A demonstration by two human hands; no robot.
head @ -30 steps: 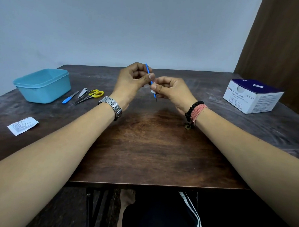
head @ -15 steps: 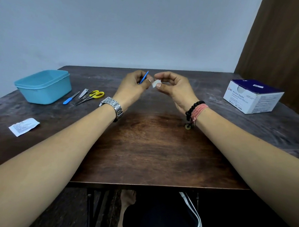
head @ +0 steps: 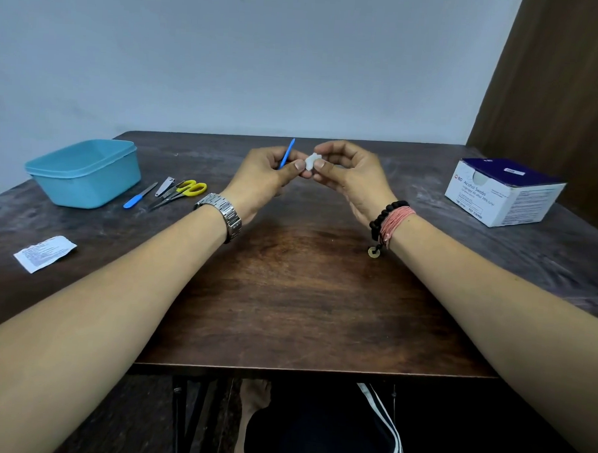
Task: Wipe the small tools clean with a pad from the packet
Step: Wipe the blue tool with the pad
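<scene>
Dark, scuffed wood with a streaky grain makes up the table (head: 287, 294), set against a plain pale wall. Above its far middle the two hands nearly meet. The right hand (head: 354, 174) pinches a small crumpled white pad (head: 312, 161) between thumb and forefinger, its other fingers curled. The left hand (head: 265, 177) grips a slim blue stick tool (head: 288, 152) in curled fingers, its thin tip slanting up and away, and its thumb tip touches the pad. A steel-link watch (head: 224, 214) circles the left wrist; black beads and pink cord circle the right. Out to the left of the fingers lie yellow-handled scissors (head: 186, 191), metal nail clippers (head: 164, 186) and a flat blue-handled file (head: 138, 196), beside a rounded teal plastic tub (head: 84, 172). Nearer the onlooker's side, a torn white packet (head: 44, 253) lies flat. Well off to the right sits a white and navy cardboard box of swabs (head: 504, 192).
</scene>
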